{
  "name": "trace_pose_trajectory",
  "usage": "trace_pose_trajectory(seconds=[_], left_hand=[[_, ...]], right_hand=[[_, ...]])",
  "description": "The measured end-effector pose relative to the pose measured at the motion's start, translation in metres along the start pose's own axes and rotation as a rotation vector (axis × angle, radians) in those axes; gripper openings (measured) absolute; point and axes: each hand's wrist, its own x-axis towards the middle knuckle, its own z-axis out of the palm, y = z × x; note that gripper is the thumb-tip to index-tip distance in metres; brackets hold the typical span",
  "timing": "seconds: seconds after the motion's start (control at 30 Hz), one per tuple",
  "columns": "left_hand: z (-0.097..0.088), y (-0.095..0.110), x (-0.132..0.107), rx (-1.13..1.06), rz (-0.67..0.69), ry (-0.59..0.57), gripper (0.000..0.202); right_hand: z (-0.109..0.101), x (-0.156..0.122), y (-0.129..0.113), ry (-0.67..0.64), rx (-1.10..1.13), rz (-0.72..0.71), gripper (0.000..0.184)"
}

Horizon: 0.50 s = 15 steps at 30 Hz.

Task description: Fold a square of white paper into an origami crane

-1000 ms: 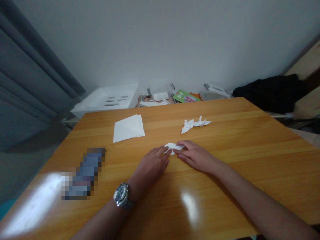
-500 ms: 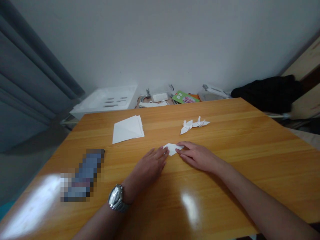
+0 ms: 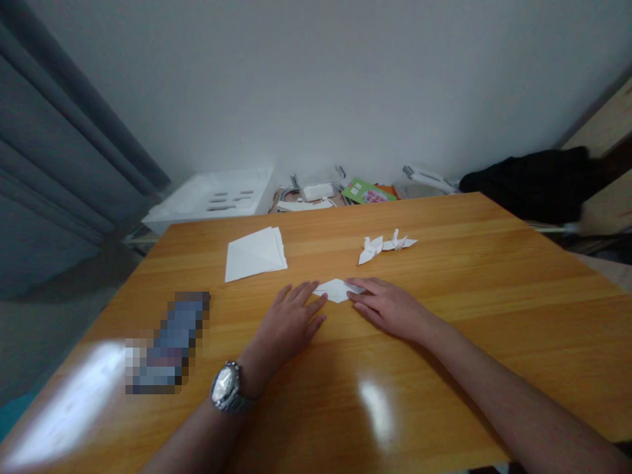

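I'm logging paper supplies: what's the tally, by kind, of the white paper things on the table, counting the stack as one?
Paper birds: 2
Folded paper: 1
Paper stack: 1
Total: 4

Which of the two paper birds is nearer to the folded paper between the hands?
The left bird: it lies just beyond the folded paper, while the right bird is farther to the right.
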Motion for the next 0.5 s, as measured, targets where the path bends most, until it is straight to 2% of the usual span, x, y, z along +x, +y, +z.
trace_pose_trajectory(seconds=[0.2, 0.5], left_hand=[[0.008, 0.0, 0.003, 0.005, 0.029, 0.075, 0.042], [0.019, 0.014, 0.001, -0.031, 0.066, 0.057, 0.053]], right_hand=[[0.003, 0.004, 0.001, -0.038, -0.029, -0.067, 0.036], [0.005, 0.001, -0.003, -0.023, -0.015, -0.034, 0.037]])
